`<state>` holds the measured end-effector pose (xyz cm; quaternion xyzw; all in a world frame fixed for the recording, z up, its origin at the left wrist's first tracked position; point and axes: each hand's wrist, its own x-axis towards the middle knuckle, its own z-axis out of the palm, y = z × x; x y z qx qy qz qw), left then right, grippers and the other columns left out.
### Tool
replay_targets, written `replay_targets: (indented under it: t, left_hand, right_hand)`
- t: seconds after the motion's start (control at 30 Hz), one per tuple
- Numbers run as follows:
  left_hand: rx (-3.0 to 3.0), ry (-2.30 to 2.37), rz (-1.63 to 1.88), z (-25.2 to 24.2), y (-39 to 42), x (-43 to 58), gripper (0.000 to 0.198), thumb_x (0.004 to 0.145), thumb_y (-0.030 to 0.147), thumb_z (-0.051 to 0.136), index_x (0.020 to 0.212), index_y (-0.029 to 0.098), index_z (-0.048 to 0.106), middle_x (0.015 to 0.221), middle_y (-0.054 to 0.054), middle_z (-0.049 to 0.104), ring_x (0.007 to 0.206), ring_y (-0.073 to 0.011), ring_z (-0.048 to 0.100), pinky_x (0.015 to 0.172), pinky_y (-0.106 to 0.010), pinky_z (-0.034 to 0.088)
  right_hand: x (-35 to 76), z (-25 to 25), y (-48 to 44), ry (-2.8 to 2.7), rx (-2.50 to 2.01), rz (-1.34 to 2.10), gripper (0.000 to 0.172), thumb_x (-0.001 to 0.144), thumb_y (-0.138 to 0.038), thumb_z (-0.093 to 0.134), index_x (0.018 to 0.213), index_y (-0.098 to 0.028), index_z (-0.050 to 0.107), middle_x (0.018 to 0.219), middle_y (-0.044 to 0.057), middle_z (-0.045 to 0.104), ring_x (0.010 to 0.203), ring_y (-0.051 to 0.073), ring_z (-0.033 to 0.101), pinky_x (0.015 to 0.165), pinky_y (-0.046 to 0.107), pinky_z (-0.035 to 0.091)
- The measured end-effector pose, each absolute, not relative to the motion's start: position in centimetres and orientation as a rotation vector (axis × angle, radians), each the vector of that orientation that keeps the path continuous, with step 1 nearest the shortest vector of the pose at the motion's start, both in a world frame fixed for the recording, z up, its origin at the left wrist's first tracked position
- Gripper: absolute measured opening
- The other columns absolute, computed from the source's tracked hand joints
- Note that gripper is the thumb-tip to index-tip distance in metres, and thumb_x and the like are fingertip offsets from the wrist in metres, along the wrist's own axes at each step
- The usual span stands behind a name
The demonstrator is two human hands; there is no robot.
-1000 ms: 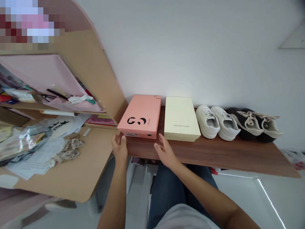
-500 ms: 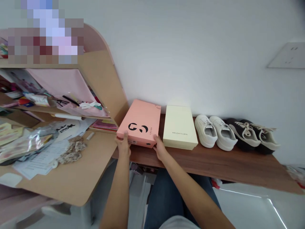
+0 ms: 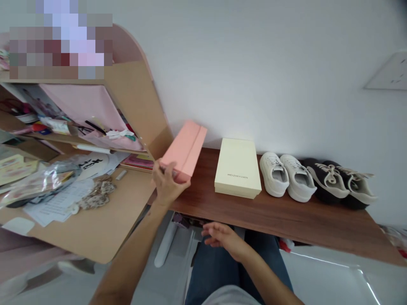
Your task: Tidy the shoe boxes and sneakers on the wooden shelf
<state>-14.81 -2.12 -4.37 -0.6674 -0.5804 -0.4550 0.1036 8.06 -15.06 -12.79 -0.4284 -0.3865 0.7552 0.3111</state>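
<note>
On my feed, the left hand point(image 3: 168, 182) was clenched around the near end of a salmon-pink shoebox point(image 3: 184, 149), which was tilted up on its side over the left end of the brown wooden shelf point(image 3: 280, 224), a little apart from a cream shoebox point(image 3: 237, 169). The right hand point(image 3: 222, 237) was below the shelf edge over the jeans point(image 3: 206, 271), its fingers loosely spread and holding nothing.

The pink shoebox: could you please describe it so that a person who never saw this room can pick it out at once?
Along the white wall runs a dark wooden shelf holding a pale yellow shoebox. Left of that box, the pink shoebox stands tilted in the person's left hand; it is the only box being held.
</note>
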Motion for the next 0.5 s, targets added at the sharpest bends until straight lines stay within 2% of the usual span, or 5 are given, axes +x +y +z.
replay_targets:
  t: [0.1, 0.2, 0.33, 0.5]
  left_hand:
    - [-2.236, -1.554, -0.974, -6.5, -2.1, -14.2, 0.059, 0.066, 0.031, 0.079, 0.12, 0.023, 0.058, 0.143, -0.019, 0.038, 0.137, -0.0411, 0.032, 0.112, -0.058, 0.023]
    - [-2.427, -1.398, -0.775, -9.3, -1.7, -13.3, 0.049, 0.073, 0.023, 0.072, 0.12, 0.03, 0.061, 0.135, -0.015, 0.049, 0.134, -0.0355, 0.04, 0.113, -0.058, 0.021]
    - [-2.573, -1.248, -0.721, -11.7, -0.9, -12.3, 0.049, 0.081, 0.013, 0.059, 0.123, 0.038, 0.061, 0.13, -0.012, 0.057, 0.13, -0.028, 0.047, 0.113, -0.056, 0.024]
    - [-2.562, -1.31, -0.764, -11.1, -1.9, -11.3, 0.045, 0.083, 0.017, 0.06, 0.126, 0.031, 0.061, 0.134, -0.015, 0.056, 0.134, -0.031, 0.045, 0.115, -0.06, 0.021]
  right_hand:
    - [11.4, -13.4, -17.8, -0.943, -1.191, 2.078, 0.052, 0.071, -0.067, 0.071, 0.099, -0.022, 0.071, 0.103, 0.008, 0.073, 0.081, 0.017, 0.067, 0.076, 0.032, 0.048]
    - [13.4, -14.1, -19.5, -0.84, -1.213, 2.079, 0.049, 0.074, -0.064, 0.071, 0.1, -0.023, 0.07, 0.105, 0.008, 0.072, 0.083, 0.016, 0.067, 0.077, 0.031, 0.047]
    - [15.0, -14.3, -21.0, -0.763, -1.23, 1.961, 0.047, 0.077, -0.062, 0.069, 0.102, -0.023, 0.07, 0.106, 0.009, 0.072, 0.085, 0.017, 0.067, 0.08, 0.033, 0.048]
    - [19.0, -12.2, -20.2, -0.855, -1.301, 1.754, 0.048, 0.078, -0.062, 0.068, 0.105, -0.023, 0.07, 0.111, 0.011, 0.072, 0.089, 0.022, 0.069, 0.086, 0.041, 0.05]
